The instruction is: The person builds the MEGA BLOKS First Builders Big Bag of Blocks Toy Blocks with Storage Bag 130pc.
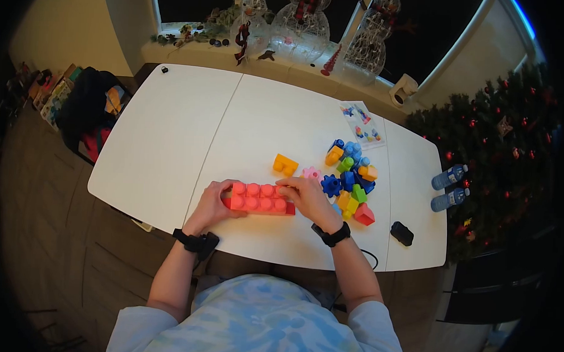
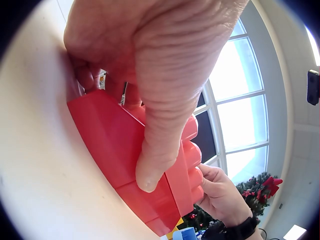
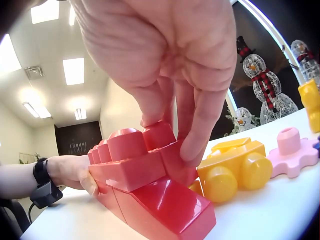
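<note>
A light red toy building block [image 1: 253, 203] with two rows of round studs sits on darker red blocks [image 3: 172, 207] with sloped ends, low over the white table. My left hand [image 1: 212, 206] grips the left end of this stack, its thumb lying along the near side and its fingers behind. At the right end, my right hand [image 1: 309, 199] pinches the upper block, with fingertips at the end stud and down its far side. Just beyond stands a yellow block with rounded knobs [image 3: 240, 170], beside a pink gear-shaped piece [image 3: 292, 152].
A pile of blocks, including a dark blue gear [image 1: 331, 186], lies to the right of my hands. Behind it is a printed picture sheet [image 1: 362, 124]. Farther right are a black device [image 1: 402, 233] and two water bottles [image 1: 449, 177] near the table [image 1: 165, 128] edge.
</note>
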Motion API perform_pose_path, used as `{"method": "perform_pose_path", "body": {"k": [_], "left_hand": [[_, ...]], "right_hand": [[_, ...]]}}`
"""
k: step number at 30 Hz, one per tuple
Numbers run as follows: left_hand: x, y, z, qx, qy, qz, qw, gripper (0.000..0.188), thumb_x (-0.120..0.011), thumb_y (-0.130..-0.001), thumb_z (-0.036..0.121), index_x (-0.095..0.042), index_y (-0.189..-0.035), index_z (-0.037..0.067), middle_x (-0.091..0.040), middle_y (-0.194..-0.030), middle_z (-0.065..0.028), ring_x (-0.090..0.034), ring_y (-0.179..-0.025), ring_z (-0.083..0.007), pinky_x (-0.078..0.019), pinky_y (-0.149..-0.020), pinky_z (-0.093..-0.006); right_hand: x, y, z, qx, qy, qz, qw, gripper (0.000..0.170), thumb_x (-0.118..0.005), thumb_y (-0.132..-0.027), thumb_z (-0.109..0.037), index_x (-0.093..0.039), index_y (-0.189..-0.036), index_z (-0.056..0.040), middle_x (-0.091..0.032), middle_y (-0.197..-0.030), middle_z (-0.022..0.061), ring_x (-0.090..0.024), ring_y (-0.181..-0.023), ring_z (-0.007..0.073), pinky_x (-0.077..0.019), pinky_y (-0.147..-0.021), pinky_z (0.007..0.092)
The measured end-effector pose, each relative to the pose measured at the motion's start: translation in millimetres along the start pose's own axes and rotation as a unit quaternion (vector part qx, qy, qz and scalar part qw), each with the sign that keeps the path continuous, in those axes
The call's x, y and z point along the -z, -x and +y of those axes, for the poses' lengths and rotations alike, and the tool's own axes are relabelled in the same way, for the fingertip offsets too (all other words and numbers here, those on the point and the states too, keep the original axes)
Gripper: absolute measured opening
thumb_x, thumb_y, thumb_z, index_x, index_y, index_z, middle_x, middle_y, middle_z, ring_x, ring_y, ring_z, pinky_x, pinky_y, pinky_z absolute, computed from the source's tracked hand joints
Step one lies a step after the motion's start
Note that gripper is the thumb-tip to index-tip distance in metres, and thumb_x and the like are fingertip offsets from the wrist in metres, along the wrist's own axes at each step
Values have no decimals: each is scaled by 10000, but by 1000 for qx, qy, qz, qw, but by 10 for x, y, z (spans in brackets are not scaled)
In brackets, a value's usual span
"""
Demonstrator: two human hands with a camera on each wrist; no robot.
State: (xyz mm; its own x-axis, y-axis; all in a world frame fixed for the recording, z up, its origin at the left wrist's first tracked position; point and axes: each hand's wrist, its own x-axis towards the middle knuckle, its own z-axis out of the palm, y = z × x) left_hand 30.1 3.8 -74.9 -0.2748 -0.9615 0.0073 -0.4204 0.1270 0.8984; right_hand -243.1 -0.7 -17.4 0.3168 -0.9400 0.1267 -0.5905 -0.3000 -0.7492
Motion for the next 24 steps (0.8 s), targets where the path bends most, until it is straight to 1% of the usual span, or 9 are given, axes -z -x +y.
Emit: {"method": "perform_pose_path", "body": {"k": [6,9,13,15,16,18,19,21,24], "left_hand": [[44,12,153,22,29,-19,999,696,-972,-592,168,-687,-1216,57,-689,-1133,-160,-695,-1054,-281,-568,-956,-380],[27,9,54,14,-43,-1,999,701,-974,-592,178,-688,-1222,64,-685,-1115,-159,-692,-1072,-288,-571,-950,-382],[-1,-6,-58,5,-7,-2,1000,694,-973,-596,186,-687,-1218,67,-678,-1103,-162,-682,-1066,-297,-572,-942,-385],[-7,21,6,20,12,12,1000,695,-971,-600,195,-683,-1220,70,-685,-1104,-161,-679,-1062,-297,-570,-936,-395],[4,24,51,21,12,13,1000,695,-971,-600,195,-683,-1220,70,-685,-1104,-161,-679,-1062,-297,-570,-936,-395],[53,19,116,-16,-17,-6,1000,685,-970,-600,196,-684,-1207,62,-693,-1112,-156,-687,-1044,-298,-574,-933,-394],[49,22,68,-15,-17,-6,1000,685,-970,-600,196,-684,-1207,62,-693,-1112,-156,-687,-1044,-298,-574,-933,-394],[6,-12,-39,-20,-31,5,999,669,-968,-598,197,-688,-1186,44,-714,-1100,-145,-706,-1031,-294,-581,-923,-386],[19,13,82,-17,-6,18,1000,650,-966,-597,201,-691,-1161,33,-730,-1079,-140,-710,-997,-293,-582,-918,-381]], "right_hand": [[-14,-61,51,2,-17,-15,1000,183,-692,-938,-129,-760,-1024,18,-749,-846,189,-738,-752,286,-569,-722,362],[1,-72,63,4,11,-31,999,191,-671,-968,-135,-748,-1069,8,-761,-876,163,-735,-780,263,-555,-738,337],[22,-70,105,22,34,-29,999,187,-668,-967,-130,-750,-1086,-11,-764,-904,158,-715,-727,275,-552,-718,346],[127,-87,145,38,22,38,998,179,-680,-927,-92,-749,-1068,-7,-762,-940,174,-730,-826,307,-569,-773,383],[204,-86,154,39,22,36,998,179,-680,-927,-92,-749,-1068,-7,-762,-940,174,-730,-826,307,-569,-773,383],[333,-74,147,-64,32,63,995,242,-713,-866,-30,-741,-1106,-27,-761,-1055,144,-704,-939,304,-569,-821,383],[330,-56,157,-64,31,63,996,242,-713,-866,-30,-741,-1106,-27,-761,-1055,144,-704,-939,304,-569,-821,383],[331,-2,195,16,190,19,982,355,-748,-800,16,-731,-1147,-57,-741,-1126,108,-653,-1064,302,-558,-899,385],[195,22,279,26,234,-17,972,419,-762,-769,29,-721,-1172,-79,-721,-1132,91,-603,-1131,310,-539,-953,399]]}}
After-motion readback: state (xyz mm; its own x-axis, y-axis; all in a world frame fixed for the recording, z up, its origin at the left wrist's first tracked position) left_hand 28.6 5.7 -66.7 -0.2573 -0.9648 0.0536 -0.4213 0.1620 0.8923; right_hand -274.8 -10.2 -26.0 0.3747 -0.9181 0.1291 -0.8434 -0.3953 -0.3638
